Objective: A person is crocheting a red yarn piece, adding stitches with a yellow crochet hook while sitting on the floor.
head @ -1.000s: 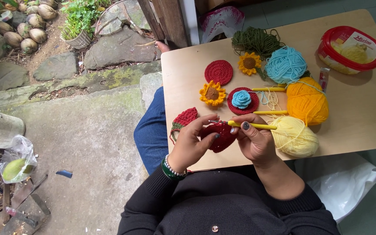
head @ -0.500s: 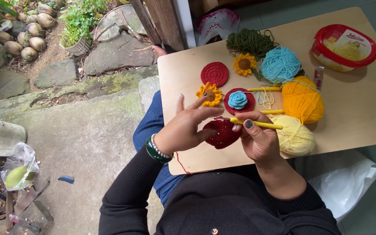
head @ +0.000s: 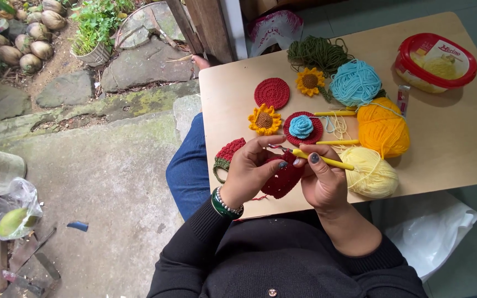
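Note:
My left hand (head: 252,168) pinches a dark red crochet piece (head: 284,175) near the front edge of the wooden table (head: 459,138). My right hand (head: 322,176) grips a yellow-handled crochet hook (head: 324,160) whose tip meets the red piece at my left fingertips. A red yarn strand hangs below the piece. Just left of my left hand lies a red crochet strawberry shape (head: 226,154). A pale yellow yarn ball (head: 372,172) sits right beside my right hand.
On the table lie a red crochet disc (head: 271,92), two crochet sunflowers (head: 264,120), a blue flower on a red disc (head: 301,127), blue yarn (head: 355,83), orange yarn (head: 383,127), green yarn (head: 318,52) and a red-lidded tub (head: 435,62). Concrete ground and stones lie to the left.
My left hand, spread open above the piece half a second ago, has closed back onto the red piece. The hook tip now sits at my left fingertips.

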